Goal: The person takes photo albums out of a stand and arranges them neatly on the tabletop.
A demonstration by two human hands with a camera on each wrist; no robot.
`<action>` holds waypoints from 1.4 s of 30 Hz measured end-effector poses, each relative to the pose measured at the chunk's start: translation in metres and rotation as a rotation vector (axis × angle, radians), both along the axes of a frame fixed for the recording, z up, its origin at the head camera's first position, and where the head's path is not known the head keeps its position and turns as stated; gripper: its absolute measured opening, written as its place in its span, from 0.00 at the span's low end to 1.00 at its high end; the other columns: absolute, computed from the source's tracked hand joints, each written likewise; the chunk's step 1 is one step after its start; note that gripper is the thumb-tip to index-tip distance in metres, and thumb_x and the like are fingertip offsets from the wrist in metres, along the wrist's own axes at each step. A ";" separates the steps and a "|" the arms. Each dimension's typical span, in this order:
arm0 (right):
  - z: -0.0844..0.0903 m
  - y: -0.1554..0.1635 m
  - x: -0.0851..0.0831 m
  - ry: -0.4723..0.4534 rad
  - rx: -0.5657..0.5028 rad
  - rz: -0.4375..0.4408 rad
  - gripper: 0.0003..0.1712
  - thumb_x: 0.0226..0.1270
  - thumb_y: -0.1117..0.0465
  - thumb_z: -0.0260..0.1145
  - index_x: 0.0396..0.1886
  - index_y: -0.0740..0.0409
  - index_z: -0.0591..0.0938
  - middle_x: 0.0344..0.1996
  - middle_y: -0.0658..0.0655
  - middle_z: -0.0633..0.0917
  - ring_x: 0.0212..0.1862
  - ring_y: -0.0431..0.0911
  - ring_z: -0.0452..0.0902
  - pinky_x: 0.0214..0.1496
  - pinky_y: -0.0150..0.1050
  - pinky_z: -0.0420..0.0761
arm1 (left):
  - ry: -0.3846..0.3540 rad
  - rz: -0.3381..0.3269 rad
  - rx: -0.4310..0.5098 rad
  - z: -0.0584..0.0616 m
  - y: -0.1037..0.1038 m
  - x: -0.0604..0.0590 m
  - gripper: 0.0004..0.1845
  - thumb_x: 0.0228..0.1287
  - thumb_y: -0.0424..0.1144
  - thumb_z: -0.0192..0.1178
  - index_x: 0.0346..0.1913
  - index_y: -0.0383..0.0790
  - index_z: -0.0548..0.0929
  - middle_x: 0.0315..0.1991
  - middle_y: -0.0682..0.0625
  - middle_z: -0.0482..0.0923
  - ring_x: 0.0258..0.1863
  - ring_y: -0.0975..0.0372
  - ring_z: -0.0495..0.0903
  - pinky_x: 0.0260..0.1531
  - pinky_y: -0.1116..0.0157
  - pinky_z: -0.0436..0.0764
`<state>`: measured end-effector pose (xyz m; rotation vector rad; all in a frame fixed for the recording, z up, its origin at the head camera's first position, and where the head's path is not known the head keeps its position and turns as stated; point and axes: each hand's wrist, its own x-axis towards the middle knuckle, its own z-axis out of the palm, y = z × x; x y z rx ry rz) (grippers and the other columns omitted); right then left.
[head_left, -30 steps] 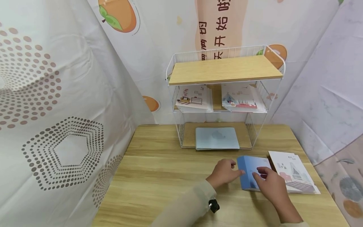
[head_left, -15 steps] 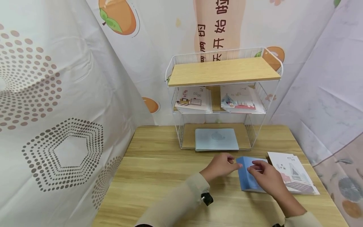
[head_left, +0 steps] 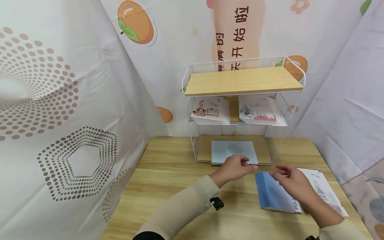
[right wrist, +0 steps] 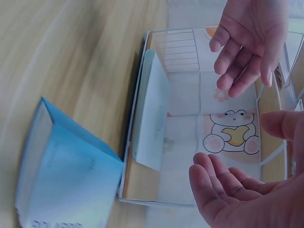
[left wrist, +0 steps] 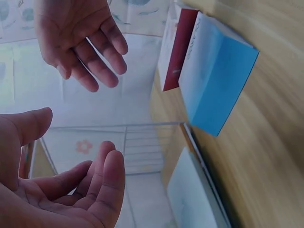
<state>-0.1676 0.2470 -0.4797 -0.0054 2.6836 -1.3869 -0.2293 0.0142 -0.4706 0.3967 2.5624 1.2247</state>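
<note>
Currently, I log: blue book (head_left: 274, 195) flat on the wooden table (head_left: 168, 186), beside the white booklet (head_left: 325, 190). Left hand (head_left: 235, 167) and right hand (head_left: 292, 180) hover apart, fingers relaxed, gripping nothing. Wire shelf rack (head_left: 243, 83) seemingly holds three books; two remain on the table.

Both hands, left hand (head_left: 235, 166) and right hand (head_left: 292, 181), hover over blue book (head_left: 274, 196).

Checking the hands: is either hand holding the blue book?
No, the left hand and right hand hang open, apart from the blue book.
</note>
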 end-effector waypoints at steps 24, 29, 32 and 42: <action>0.054 0.018 -0.030 -0.047 -0.145 0.046 0.46 0.81 0.45 0.58 0.75 0.81 0.57 0.65 0.80 0.74 0.43 0.24 0.81 0.45 0.28 0.86 | -0.096 0.030 0.178 0.045 -0.001 -0.024 0.29 0.67 0.57 0.69 0.64 0.45 0.81 0.47 0.57 0.84 0.36 0.68 0.83 0.36 0.66 0.85; 0.060 0.017 -0.040 -0.059 -0.179 0.050 0.47 0.80 0.43 0.58 0.75 0.81 0.57 0.68 0.81 0.71 0.44 0.24 0.81 0.47 0.29 0.87 | -0.092 0.036 0.235 0.053 -0.006 -0.031 0.30 0.67 0.56 0.69 0.65 0.40 0.80 0.45 0.55 0.84 0.36 0.66 0.84 0.40 0.62 0.88; 0.064 0.017 -0.045 -0.070 -0.183 0.051 0.48 0.80 0.42 0.58 0.75 0.81 0.57 0.70 0.80 0.69 0.45 0.25 0.81 0.48 0.29 0.87 | -0.099 0.037 0.264 0.057 -0.009 -0.035 0.31 0.68 0.54 0.69 0.65 0.36 0.79 0.43 0.53 0.85 0.36 0.65 0.85 0.43 0.59 0.89; 0.083 0.020 -0.052 -0.030 -0.145 0.057 0.44 0.81 0.45 0.56 0.72 0.83 0.60 0.69 0.81 0.70 0.43 0.25 0.81 0.47 0.29 0.87 | -0.067 0.056 0.209 0.070 -0.007 -0.047 0.33 0.67 0.55 0.70 0.65 0.36 0.79 0.47 0.53 0.83 0.40 0.62 0.86 0.43 0.62 0.88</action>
